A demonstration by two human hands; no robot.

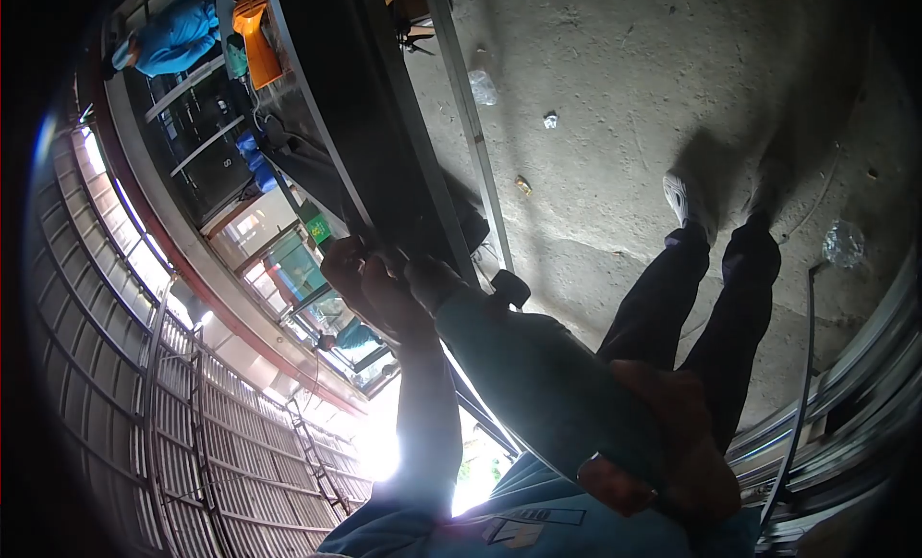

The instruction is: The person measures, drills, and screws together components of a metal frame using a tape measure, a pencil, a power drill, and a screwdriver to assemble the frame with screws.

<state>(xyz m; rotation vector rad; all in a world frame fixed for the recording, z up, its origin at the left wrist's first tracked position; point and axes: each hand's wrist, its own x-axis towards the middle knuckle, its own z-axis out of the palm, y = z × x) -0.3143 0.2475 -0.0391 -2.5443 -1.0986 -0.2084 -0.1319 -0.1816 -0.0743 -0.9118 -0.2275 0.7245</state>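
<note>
My left hand [370, 281], at the end of a bare forearm, is closed with bent fingers at the near end of a long dark panel [375, 107]. Beside it, my right hand [427, 278] has its fingers curled at the same edge, below a greenish sleeve [538, 366]. Shadow hides what lies between the fingers of both hands. A thin metal edge runs along the panel's left side. Just right of my right hand sits a small dark block [511, 289].
Pale metal bar [475, 140] beside the panel; orange tool-like object [255, 41] and blue item [254, 162] at upper left. A person in blue [178, 39] is farther off. My legs [663, 299] stand on concrete with plastic litter [843, 244]; metal lengths [845, 395] lie lower right.
</note>
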